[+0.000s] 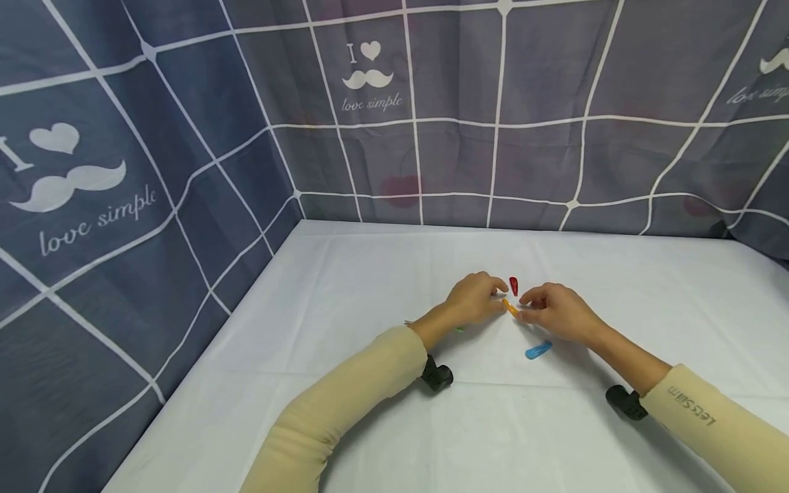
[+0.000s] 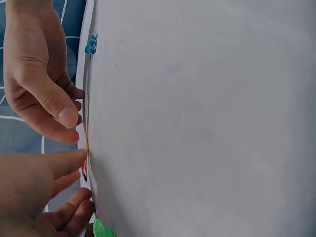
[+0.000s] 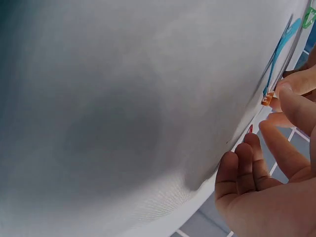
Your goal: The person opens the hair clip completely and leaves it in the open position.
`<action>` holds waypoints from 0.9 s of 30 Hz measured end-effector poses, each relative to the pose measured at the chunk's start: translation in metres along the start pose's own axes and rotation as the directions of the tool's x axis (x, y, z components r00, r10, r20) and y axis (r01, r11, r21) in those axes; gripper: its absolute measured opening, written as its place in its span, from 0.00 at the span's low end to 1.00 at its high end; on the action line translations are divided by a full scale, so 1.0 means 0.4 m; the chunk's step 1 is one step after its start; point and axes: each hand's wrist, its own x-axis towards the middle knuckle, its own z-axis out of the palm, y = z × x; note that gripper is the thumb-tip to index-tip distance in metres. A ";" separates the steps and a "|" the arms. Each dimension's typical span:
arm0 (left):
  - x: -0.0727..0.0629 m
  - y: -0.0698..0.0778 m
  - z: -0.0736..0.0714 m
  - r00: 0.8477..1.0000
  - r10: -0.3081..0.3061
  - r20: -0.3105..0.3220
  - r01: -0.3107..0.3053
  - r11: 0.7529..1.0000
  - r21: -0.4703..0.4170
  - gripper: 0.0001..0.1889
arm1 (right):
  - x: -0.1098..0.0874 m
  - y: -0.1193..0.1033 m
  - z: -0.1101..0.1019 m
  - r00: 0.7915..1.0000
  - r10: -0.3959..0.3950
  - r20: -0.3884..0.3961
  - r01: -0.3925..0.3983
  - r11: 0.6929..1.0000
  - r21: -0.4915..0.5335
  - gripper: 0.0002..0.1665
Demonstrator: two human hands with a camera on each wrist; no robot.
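A small orange hair clip (image 1: 510,307) lies on the white table between the two hands. At its far end are the thumb and fingers of the left hand (image 1: 477,298), loosely bent. The right hand (image 1: 559,312) reaches its near end with a fingertip, thumb and forefinger parted. In the right wrist view the orange clip (image 3: 267,98) shows just beyond the right thumb tip. Just behind it is a red hair clip (image 1: 514,286). A blue hair clip (image 1: 539,350) lies nearer, below the right hand. The left wrist partly hides a green hair clip (image 1: 459,330).
A white cloth (image 1: 493,431) covers the table. Dark checked curtains (image 1: 456,164) stand along its back and left sides. Black wrist cameras (image 1: 437,374) hang under both forearms, close over the cloth.
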 end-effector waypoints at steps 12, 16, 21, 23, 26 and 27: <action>-0.004 0.008 0.004 0.999 -0.034 0.007 0.034 0.999 0.000 0.06 | -0.005 0.012 -0.004 1.000 0.002 0.028 0.000 0.998 -0.063 0.12; -0.004 0.005 0.006 0.999 -0.038 -0.006 0.038 0.999 -0.022 0.04 | -0.004 0.013 -0.003 0.999 -0.013 0.033 0.015 0.997 -0.074 0.08; -0.001 0.000 0.009 0.999 -0.037 -0.016 0.037 0.999 -0.029 0.04 | -0.002 0.014 -0.002 0.999 -0.014 0.033 0.016 0.997 -0.071 0.07; 0.000 -0.002 0.009 0.999 -0.034 -0.017 0.034 0.999 -0.027 0.04 | -0.002 0.014 -0.002 0.999 -0.013 0.034 0.016 0.998 -0.067 0.06; -0.001 -0.003 0.008 0.999 -0.026 -0.021 0.025 0.999 -0.036 0.03 | -0.002 0.013 -0.001 0.999 -0.008 0.038 0.010 0.998 -0.058 0.06; -0.001 -0.004 0.007 0.999 -0.025 -0.023 0.024 0.999 -0.043 0.03 | -0.002 0.013 -0.001 0.999 -0.005 0.040 0.008 0.998 -0.055 0.06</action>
